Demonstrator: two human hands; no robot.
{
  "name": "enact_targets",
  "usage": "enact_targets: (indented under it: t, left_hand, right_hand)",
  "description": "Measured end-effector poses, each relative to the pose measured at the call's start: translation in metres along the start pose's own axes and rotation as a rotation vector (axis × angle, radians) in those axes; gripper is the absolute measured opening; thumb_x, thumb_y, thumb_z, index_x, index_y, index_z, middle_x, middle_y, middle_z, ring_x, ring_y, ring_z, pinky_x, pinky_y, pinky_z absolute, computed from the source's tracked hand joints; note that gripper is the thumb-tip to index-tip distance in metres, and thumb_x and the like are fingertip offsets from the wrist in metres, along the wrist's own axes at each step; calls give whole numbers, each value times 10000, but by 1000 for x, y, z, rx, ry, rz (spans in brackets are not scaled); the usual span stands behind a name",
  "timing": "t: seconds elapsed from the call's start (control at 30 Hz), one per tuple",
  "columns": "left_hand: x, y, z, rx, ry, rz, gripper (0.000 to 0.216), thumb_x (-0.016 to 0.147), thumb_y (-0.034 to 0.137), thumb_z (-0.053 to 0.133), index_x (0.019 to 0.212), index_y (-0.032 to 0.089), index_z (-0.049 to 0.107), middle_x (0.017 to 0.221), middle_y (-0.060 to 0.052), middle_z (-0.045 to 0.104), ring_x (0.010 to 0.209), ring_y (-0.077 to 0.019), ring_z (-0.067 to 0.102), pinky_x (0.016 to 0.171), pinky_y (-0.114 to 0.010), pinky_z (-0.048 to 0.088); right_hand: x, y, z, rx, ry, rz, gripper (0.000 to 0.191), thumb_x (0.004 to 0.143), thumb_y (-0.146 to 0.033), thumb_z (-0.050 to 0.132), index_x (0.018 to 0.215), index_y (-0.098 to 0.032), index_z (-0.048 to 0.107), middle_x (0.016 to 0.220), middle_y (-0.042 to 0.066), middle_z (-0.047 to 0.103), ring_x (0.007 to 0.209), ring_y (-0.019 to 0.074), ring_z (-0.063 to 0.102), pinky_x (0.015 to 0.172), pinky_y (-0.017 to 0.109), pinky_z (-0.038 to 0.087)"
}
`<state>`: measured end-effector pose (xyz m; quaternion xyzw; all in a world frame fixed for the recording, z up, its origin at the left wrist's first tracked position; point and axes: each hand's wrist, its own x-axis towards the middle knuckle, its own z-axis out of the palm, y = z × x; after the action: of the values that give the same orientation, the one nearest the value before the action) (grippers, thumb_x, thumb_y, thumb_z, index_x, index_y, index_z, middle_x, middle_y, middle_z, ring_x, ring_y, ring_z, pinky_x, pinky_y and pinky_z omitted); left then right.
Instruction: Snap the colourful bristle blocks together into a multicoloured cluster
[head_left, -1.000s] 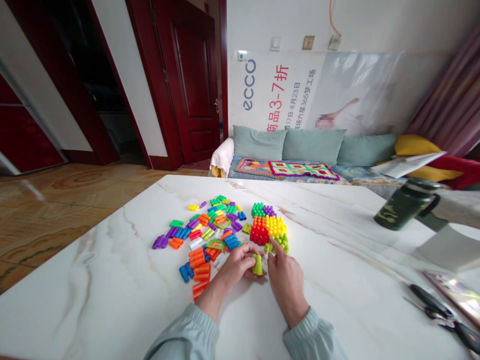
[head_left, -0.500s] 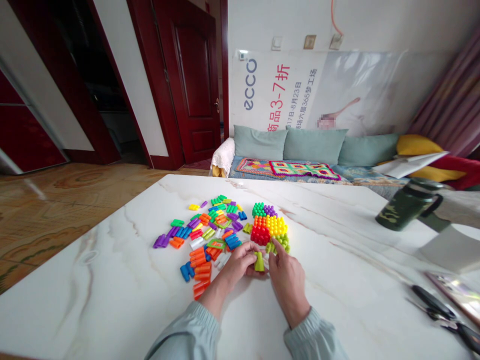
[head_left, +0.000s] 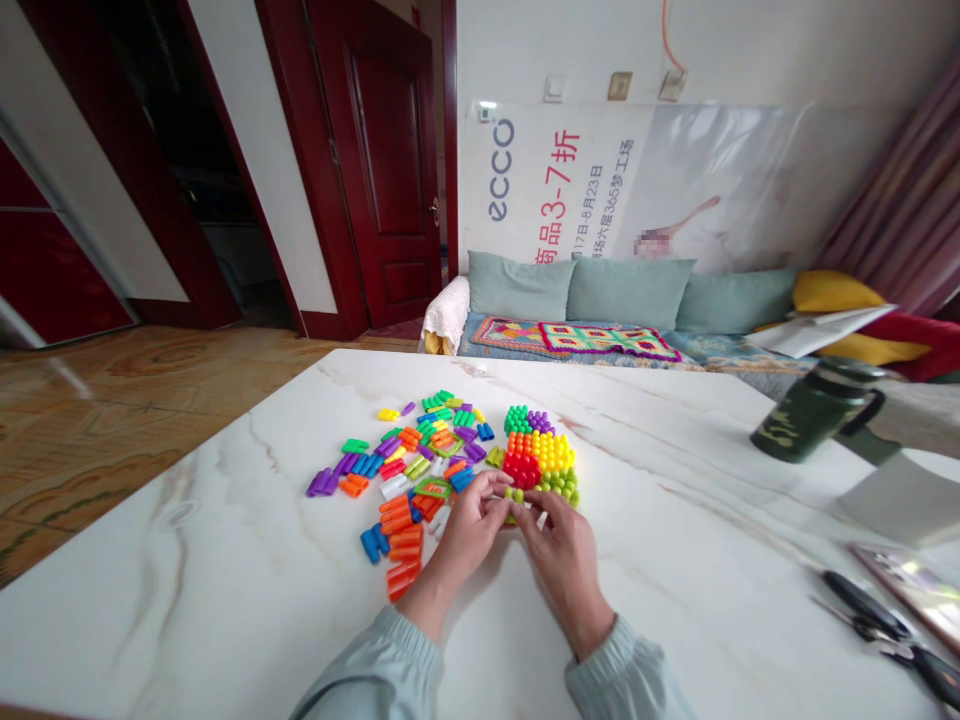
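Note:
My left hand [head_left: 469, 530] is closed on a small lime-green plastic building block [head_left: 514, 495], whose rounded tips point up. The fingers of my right hand [head_left: 564, 550] are closed on the same block from the other side; its lower part is hidden by the fingers. Just beyond stand upright blocks packed by colour: lime-green [head_left: 564, 485], red [head_left: 520, 469], yellow [head_left: 553, 453], orange [head_left: 519, 442], green [head_left: 516, 418] and purple [head_left: 540, 421]. A loose pile of mixed blocks [head_left: 407, 487] lies on its sides to the left, beside my left hand.
All this is on a white marbled table [head_left: 247, 560]. To the right are a dark green camouflage mug [head_left: 810, 412], a white box-like object [head_left: 896, 498], black-handled scissors [head_left: 874, 610] and a phone-like object [head_left: 915, 590]. A sofa [head_left: 630, 290] stands behind the table.
The lime-green block has been turned so its rounded tips face up. My right hand has moved left, from pointing near the lime-green group to gripping the block alongside my left hand.

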<state>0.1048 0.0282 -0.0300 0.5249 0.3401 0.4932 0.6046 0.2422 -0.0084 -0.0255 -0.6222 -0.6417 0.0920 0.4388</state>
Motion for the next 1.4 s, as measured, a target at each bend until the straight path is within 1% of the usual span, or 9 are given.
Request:
enact_targets:
  t: [0.23,0.43,0.63,0.87,1.1,1.23,1.3,1.37,1.4]
  left_hand:
    - [1,4,0,49,16,47,318,778,270,716,1063,180,606,989,-80,702,895,-192,681,788,-292,545]
    - [0,9,1,144,48,41,186,733,231,751,893,160,689,902,-84,736,865,-217,682,789,-301,523]
    - [1,7,0,199,74,68,175,715,212,761,879,166,722,892,-79,739,851,-219,672,790,-304,523]
    - [1,1,-1,256,36,87,174,728,162,731,901,174,733,895,-74,743,831,-218,681,783,-311,531]
    - [1,-5,-4,495,0,198,240,704,57,653,878,196,743,886,-71,730,787,-215,669,714,-310,523]
    - [1,-5,-4,565,-9,231,244,699,58,631,875,190,736,874,-74,727,732,-201,652,675,-301,520]
    - [2,-6,-4,602,-9,236,231,709,71,618,879,180,729,856,-73,724,700,-189,641,656,-294,518]
    - [2,-6,-5,643,3,264,237,719,78,596,896,173,721,860,-70,720,696,-182,639,652,-289,521]
    - [2,-6,-5,665,19,284,248,716,73,583,901,171,718,869,-68,719,703,-182,643,656,-290,526]
  right_hand:
    - [1,7,4,139,10,-51,205,851,-284,578,983,-173,690,897,52,647,597,113,562,589,239,469]
    - [1,3,4,221,56,-83,162,845,-234,548,934,-175,670,860,49,637,636,126,578,592,238,485]
    - [1,4,7,230,73,-39,153,790,-209,522,883,-176,639,818,47,649,604,127,571,550,231,469]
    - [0,10,10,204,61,-14,154,735,-195,513,846,-170,617,791,36,658,551,113,562,524,221,452]
    - [0,15,11,63,3,26,84,680,-169,519,737,-186,578,710,15,623,568,129,554,562,234,437]
    - [-2,10,5,-16,-20,60,168,704,-158,517,844,-184,607,804,18,644,576,122,546,570,237,417]
    - [-4,4,0,-33,35,37,203,735,-181,542,928,-187,605,858,23,641,603,126,546,574,239,408]
    - [-7,-4,-4,38,81,-62,161,790,-212,547,944,-192,590,828,17,619,625,131,538,576,238,398]
    - [-9,-8,-5,95,64,-134,120,821,-217,534,927,-194,586,790,9,602,623,130,529,577,236,392]
